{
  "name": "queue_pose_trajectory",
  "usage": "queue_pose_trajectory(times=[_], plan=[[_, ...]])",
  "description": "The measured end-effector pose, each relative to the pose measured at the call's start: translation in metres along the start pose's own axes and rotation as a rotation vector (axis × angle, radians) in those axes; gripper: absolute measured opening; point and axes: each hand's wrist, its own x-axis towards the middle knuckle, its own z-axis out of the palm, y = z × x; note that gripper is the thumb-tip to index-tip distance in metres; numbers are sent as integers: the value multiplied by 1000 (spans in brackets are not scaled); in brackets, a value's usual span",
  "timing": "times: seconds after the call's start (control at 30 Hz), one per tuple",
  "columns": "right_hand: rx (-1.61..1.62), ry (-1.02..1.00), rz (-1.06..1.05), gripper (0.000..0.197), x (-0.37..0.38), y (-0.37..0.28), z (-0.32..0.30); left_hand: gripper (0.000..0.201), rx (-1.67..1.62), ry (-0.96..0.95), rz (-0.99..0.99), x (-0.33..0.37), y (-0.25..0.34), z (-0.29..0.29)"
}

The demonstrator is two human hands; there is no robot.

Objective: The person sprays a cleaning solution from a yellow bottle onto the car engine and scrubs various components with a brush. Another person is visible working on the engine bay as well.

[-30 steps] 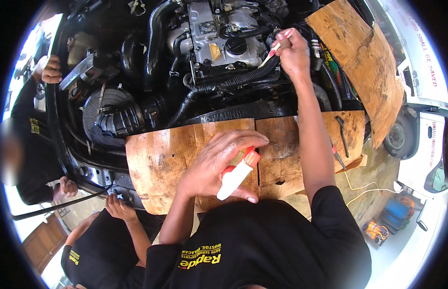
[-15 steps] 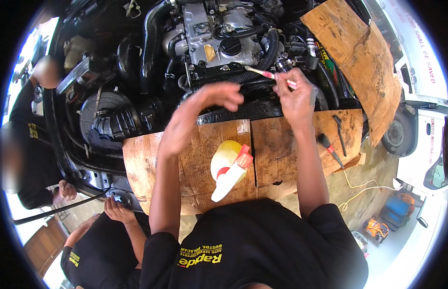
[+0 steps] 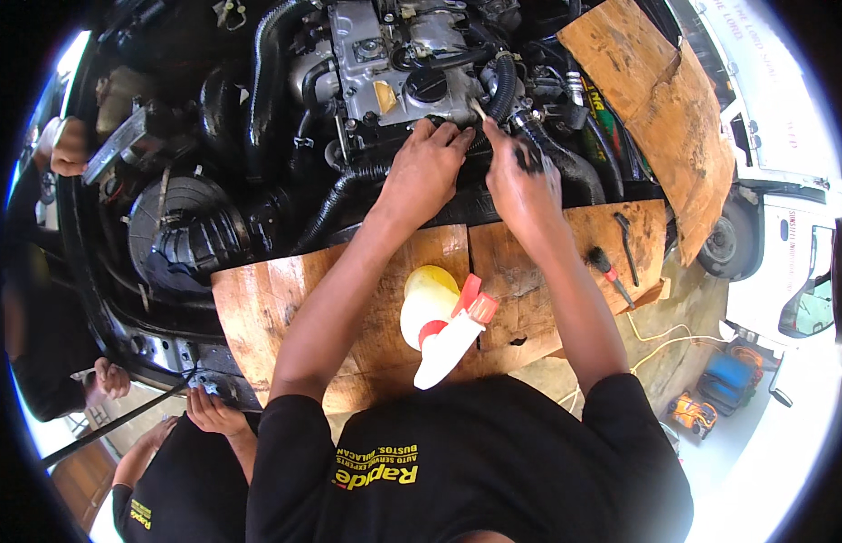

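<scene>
The person's right hand point(image 3: 527, 185) is closed on a slim brush point(image 3: 477, 109), pinching it with the fingers; its pale end pokes out just beyond the grip, beside a ribbed black hose point(image 3: 505, 86) at the front of the engine point(image 3: 371, 50). The left hand point(image 3: 425, 172) is just left of that grip, knuckles up, its bent fingers over the engine's front edge; whether they pinch anything cannot be told, since the fingertips are hidden. Directly beyond the left fingers lies a round black filler cap point(image 3: 427, 84). Nearer the body than both grips, between the forearms, a pale yellow spray bottle point(image 3: 428, 312) with an orange-red and white trigger head is on a stained brown panel point(image 3: 267, 299). Right of the right forearm, on the same panel, are a black-bristled round brush point(image 3: 606, 270) and a bent black rod point(image 3: 627, 249). Farther right and beyond the right grip, a second brown panel point(image 3: 661, 127) slants along the engine bay.
</scene>
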Motion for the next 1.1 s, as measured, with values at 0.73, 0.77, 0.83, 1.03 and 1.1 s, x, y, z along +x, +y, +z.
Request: queue_pose_trajectory(times=[0.73, 0.77, 0.83, 1.03, 1.1], plan=[[-96, 86, -42, 46, 12, 0, 16, 51, -26, 137, -28, -2, -3, 16], [-97, 76, -38, 47, 21, -2, 17, 51, -45, 140, -33, -3, -2, 15], [-94, 42, -34, 48, 15, 0, 15, 52, -76, 147, -43, -4, -4, 13], [-92, 92, -77, 50, 0, -2, 8, 40, -65, 141, -44, -2, -3, 16], [-149, 25, -87, 57, 10, 2, 13, 41, -59, 130, -47, -5, -4, 16]])
